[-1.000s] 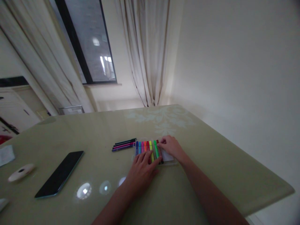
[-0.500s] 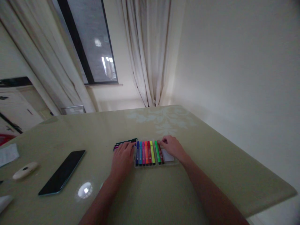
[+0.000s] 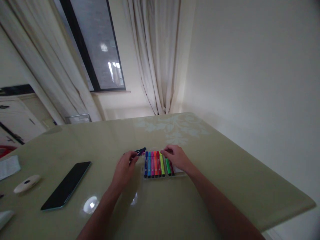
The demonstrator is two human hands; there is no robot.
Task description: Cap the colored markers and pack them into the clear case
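A clear plastic case (image 3: pixel 155 178) lies on the table with a row of colored marker pens in it, among them a blue marker (image 3: pixel 149 165), an orange marker (image 3: pixel 155 165) and a yellow marker (image 3: pixel 162 165). Beside the case's left end, my left hand (image 3: pixel 125 167) has its fingers curled round a dark marker (image 3: pixel 141 151), whose end sticks out to the right. More dark markers lie behind that hand, mostly hidden. My right hand (image 3: pixel 177 157) is over the case, fingertips together at the yellow marker's top. It covers part of the green marker (image 3: pixel 168 167) and the right compartment.
A black phone (image 3: pixel 66 185) lies on the table (image 3: pixel 175 206) at left. Farther left are a white oval object (image 3: pixel 27 184) and a pale folded cloth or paper (image 3: pixel 9 167). A wall (image 3: pixel 250 83) runs along the table's right side.
My left hand has drawn back a little to the left and now holds a dark marker. My right hand has shifted left, from the dark red marker to the yellow one.
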